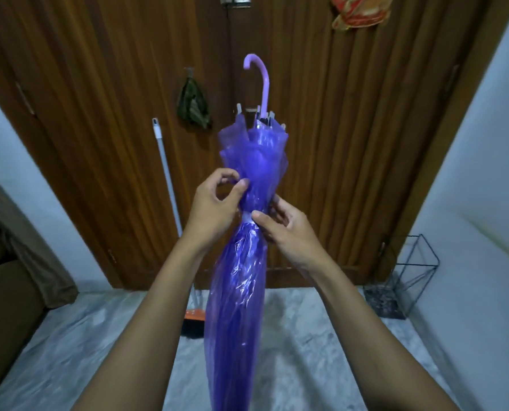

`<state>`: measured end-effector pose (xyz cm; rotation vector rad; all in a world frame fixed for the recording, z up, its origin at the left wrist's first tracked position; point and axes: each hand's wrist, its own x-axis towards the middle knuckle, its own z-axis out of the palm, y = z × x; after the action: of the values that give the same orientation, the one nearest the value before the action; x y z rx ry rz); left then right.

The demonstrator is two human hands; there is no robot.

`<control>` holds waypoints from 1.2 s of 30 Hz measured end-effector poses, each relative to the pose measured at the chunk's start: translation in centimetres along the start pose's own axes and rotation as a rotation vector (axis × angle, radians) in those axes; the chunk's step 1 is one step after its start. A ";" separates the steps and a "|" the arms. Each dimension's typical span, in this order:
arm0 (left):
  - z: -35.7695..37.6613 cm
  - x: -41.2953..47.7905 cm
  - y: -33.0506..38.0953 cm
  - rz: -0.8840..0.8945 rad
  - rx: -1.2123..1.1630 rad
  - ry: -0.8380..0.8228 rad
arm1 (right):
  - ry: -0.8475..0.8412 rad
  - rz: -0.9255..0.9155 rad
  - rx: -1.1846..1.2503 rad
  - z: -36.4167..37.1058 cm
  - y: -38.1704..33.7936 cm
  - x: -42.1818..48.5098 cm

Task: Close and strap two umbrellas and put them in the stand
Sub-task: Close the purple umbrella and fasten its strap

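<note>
A closed purple see-through umbrella (238,292) stands upright in front of me, its pale lilac hooked handle (260,78) pointing up. A pale strap (247,217) circles the folded canopy at its narrow waist. My left hand (214,209) pinches the canopy fabric just above the strap, on the left. My right hand (282,232) holds the strap and the umbrella's waist from the right, thumb pressed on the band. A black wire umbrella stand (401,280) sits on the floor at the right, by the wall. No second umbrella is in view.
A brown wooden door (336,143) fills the wall ahead. A broom (170,188) with an orange head leans against it on the left. A dark cloth (193,105) hangs on the door. A brown sofa (4,307) stands at the left edge. The floor is grey marble.
</note>
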<state>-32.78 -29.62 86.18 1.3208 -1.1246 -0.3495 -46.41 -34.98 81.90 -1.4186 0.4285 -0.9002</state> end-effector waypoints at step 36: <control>60.6 20.2 -8.1 -0.290 -0.377 -0.729 | 0.730 0.146 -0.495 -59.7 -1.3 8.1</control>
<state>-68.71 -82.53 78.96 1.0299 -1.3650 -1.2696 -85.80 -80.18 76.15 -1.4310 1.3611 -1.2326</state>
